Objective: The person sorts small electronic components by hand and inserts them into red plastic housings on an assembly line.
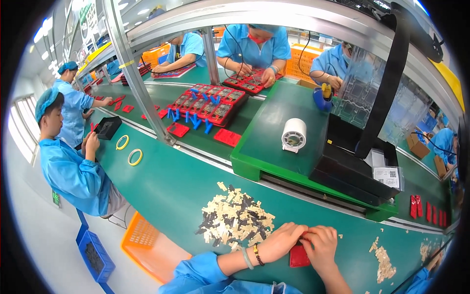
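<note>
Both of my hands meet over a small flat red piece just above the green bench. My left hand, with a bead bracelet and a pale bangle at the wrist, is closed, its fingertips at the far edge of the piece. Opposite it, my right hand is closed too, fingers bent onto the same edge. What lies between the fingertips is mostly hidden. Left of my hands spreads a heap of small cream and black parts.
A smaller pile of cream parts lies to the right. Beyond the bench runs a conveyor with red trays and blue clips. A black bin and a white roll stand on a green platform. Co-workers sit around; an orange crate is at left.
</note>
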`<action>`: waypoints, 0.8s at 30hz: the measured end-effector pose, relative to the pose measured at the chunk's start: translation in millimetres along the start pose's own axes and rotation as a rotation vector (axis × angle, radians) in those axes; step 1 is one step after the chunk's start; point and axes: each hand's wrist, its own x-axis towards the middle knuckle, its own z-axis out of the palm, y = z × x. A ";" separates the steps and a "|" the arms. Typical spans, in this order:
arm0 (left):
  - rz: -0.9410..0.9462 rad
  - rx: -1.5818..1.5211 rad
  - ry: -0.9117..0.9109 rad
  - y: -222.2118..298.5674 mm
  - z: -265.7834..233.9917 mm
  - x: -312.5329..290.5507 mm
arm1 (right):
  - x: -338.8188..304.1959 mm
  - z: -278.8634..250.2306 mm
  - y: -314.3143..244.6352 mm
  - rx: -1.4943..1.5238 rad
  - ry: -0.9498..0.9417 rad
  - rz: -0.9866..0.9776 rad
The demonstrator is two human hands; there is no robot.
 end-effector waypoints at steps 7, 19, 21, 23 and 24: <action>-0.048 0.287 0.024 -3.5 2.7 -1.9 | -6.9 5.8 24.7 0.116 0.077 0.128; 0.143 0.629 -0.313 -6.9 45.5 -23.0 | -19.7 40.8 70.5 0.428 -0.068 0.447; 0.133 0.652 -0.300 -3.9 45.8 -24.0 | -17.5 41.8 70.6 0.401 -0.119 0.430; 0.130 0.649 -0.293 -3.8 46.8 -24.8 | -17.4 44.0 70.7 0.394 -0.117 0.423; 0.128 0.649 -0.283 -4.1 47.1 -25.2 | -17.1 45.3 70.9 0.385 -0.113 0.414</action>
